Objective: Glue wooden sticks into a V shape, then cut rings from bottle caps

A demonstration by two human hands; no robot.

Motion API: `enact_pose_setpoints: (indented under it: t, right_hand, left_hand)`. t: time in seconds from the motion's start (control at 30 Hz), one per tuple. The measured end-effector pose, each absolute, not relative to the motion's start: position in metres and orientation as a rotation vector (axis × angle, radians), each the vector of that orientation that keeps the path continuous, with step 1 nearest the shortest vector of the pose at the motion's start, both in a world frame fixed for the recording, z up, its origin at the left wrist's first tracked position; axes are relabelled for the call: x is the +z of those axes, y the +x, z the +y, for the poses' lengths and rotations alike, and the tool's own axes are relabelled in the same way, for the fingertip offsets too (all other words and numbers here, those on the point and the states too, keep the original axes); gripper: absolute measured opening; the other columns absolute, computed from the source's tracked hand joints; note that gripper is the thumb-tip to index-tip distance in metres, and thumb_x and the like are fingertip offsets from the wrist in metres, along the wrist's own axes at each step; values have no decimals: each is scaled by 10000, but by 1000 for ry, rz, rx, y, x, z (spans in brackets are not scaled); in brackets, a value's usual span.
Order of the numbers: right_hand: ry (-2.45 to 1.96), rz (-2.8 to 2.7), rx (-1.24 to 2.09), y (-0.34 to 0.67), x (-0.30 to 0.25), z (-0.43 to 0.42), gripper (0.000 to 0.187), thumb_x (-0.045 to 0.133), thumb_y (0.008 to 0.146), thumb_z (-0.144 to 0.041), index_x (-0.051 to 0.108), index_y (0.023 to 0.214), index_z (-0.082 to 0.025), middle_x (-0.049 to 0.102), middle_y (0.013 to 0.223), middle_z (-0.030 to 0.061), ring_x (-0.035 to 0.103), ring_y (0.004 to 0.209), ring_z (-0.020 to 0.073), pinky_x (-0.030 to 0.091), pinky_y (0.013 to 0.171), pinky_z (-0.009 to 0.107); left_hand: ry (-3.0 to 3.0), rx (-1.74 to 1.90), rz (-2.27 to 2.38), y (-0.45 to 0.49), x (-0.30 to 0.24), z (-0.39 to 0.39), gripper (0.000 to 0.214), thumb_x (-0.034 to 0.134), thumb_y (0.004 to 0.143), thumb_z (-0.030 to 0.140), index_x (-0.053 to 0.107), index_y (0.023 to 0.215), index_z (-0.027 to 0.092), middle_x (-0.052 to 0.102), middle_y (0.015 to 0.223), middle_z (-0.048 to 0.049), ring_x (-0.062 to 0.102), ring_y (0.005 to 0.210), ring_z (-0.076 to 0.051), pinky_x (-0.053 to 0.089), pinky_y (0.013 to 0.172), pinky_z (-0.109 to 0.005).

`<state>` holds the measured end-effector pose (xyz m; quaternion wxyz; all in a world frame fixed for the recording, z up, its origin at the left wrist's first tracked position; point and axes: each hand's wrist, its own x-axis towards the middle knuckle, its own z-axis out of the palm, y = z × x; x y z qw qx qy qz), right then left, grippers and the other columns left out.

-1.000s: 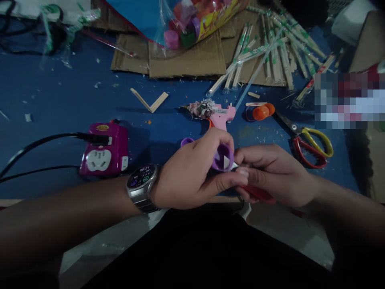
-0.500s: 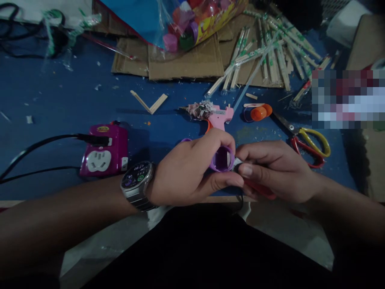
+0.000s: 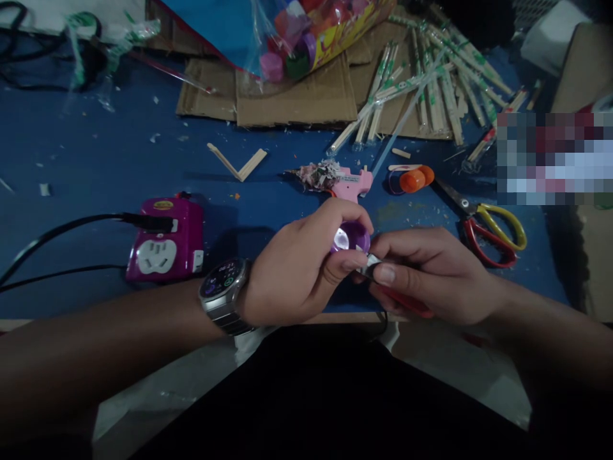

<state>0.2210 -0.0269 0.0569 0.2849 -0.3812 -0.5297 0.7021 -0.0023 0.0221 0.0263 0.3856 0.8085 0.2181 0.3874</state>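
Near the table's front edge, my left hand (image 3: 292,268) is closed around a small purple plastic cup (image 3: 363,235). The open mouth of the cup is turned up, and its pale inside shows. My right hand (image 3: 431,275) grips a red-handled tool (image 3: 407,301) with a grey metal end. That end meets the cup's rim by my left thumb; most of the tool is hidden under my fingers. Just beyond my left hand lies a pink glue gun (image 3: 352,184) with a ragged, wrapped nozzle, its trigger side partly covered.
A purple power socket (image 3: 165,239) with cables sits at left. Scissors (image 3: 479,217) and orange caps (image 3: 416,179) lie at right. Behind are a bent wooden stick (image 3: 239,169), cardboard (image 3: 292,102), wrapped chopsticks (image 3: 433,102) and a bag of coloured caps (image 3: 306,38).
My left hand has turned the purple cup so that its mouth faces more upward and its inside shows. The red-handled tool has shifted slightly left with my right hand.
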Motion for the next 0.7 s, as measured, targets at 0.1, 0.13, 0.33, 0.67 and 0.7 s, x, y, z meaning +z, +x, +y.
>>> enact_pose_setpoints:
  t: [0.1,0.13,0.33,0.67,0.7]
  right_hand:
    - [-1039,-1373,1906,220,59,-27,168,675,1049,-271,699,951,-136,648,656,-36,494,437,22,420,425,125]
    - [-1054,-1353,1921,220,60,-27,173,675,1049,-279,696,949,-139,649,656,-34,495,433,24,412,413,124]
    - [-1085,-1269,2015,221,60,-27,192,679,1045,-314,686,947,-148,645,643,-34,508,416,40,412,395,133]
    - [-975,-1660,1683,225,58,-21,133,688,1010,-146,667,879,-152,592,662,-73,515,519,15,423,529,121]
    - [-977,-1691,1653,224,58,-21,134,691,1007,-152,666,875,-152,593,669,-70,512,528,18,418,533,126]
  left_hand:
    - [2067,986,586,-2,29,20,461,409,1131,552,606,1149,135,710,991,-60,667,744,-125,572,714,-266]
    - [2075,981,602,-2,30,20,463,403,1134,547,605,1148,132,709,987,-59,664,740,-123,573,718,-265]
    - [2071,988,599,-2,31,20,457,411,1129,562,602,1137,147,711,958,-53,671,727,-128,589,702,-282]
    - [2145,972,591,1,27,10,574,690,949,678,545,1276,230,717,1136,-80,758,927,-215,650,750,-332]
    - [2151,967,621,1,26,10,579,684,947,688,546,1265,224,712,1117,-79,754,905,-211,641,725,-328]
